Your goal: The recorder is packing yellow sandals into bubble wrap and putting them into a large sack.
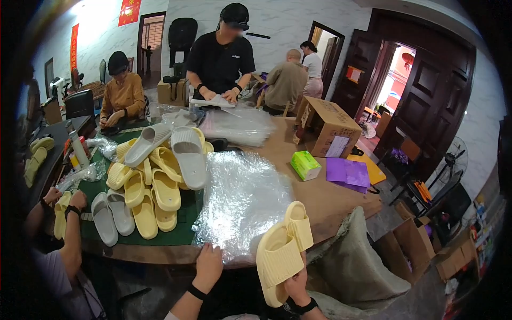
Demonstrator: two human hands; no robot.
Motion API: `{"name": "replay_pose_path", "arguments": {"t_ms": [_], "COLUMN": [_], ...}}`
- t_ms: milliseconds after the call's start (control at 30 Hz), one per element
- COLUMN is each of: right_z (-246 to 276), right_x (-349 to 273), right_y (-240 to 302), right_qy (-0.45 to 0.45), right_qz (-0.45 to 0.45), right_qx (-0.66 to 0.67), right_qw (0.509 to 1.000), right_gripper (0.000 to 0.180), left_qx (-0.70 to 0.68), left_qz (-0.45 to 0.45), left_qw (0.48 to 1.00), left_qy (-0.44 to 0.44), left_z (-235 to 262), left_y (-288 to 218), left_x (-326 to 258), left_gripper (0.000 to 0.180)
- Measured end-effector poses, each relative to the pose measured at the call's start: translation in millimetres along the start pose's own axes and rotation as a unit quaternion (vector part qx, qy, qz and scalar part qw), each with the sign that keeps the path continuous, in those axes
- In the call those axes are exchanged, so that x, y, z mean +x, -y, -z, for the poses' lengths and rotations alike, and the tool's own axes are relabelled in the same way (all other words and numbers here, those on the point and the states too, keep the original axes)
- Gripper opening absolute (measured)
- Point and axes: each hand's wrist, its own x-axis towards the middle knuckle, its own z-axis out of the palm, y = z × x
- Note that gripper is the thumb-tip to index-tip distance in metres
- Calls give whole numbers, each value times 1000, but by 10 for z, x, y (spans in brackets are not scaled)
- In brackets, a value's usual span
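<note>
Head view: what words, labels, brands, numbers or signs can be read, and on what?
Wording isn't copied here; places only.
Red wall banner: large characters.
Narrow red wall strip: blurred characters.
Cardboard box: printing, too small to read.
White box label: too small.
Black shirt: chest mark, too small.
Green packet: markings, too small.
Red door sheet: too blurred to read.

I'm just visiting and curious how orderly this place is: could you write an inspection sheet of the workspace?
Surface: brown tabletop, partly covered by a green mat.
Job's things: heaped yellow and gray slippers on the mat; clear plastic beside them.
Clutter: green packet, purple item and cardboard box on the tabletop.
Hands: right hand holds a yellow slipper pair; left hand is at the clear plastic's near edge, grip unclear.
Cables: nothing seen.
Surroundings: person in black across the table; grayish sack at right; dark door beyond.
</note>
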Motion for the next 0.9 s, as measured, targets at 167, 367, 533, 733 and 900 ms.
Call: {"name": "replay_pose_path", "arguments": {"t_ms": [167, 367, 533, 733, 900], "right_z": [-96, -41, 84, 104, 105], "right_x": [51, -21, -129, -245, -176], "right_y": [251, 144, 41, -59, 237], "right_qy": [6, 98, 338, 422, 423], "right_qz": [-70, -85, -34, 9, 36], "right_qx": [72, 107, 28, -13, 13], "right_qw": [995, 986, 940, 906, 905], "right_gripper": [38, 49, 51, 53, 53], "left_qx": [-3, 53, 113, 80, -54], "left_qz": [-77, -55, -130, -91, -63], "left_qw": [996, 997, 985, 992, 990], "left_qy": [-32, -18, -20, -44, -110], "left_z": [-45, -66, -213, -476, -141], "left_y": [-119, -28, 40, 128, 124], "left_x": [-223, -130, -72, -69, 20], "left_gripper": [37, 47, 48, 35, 24]}}
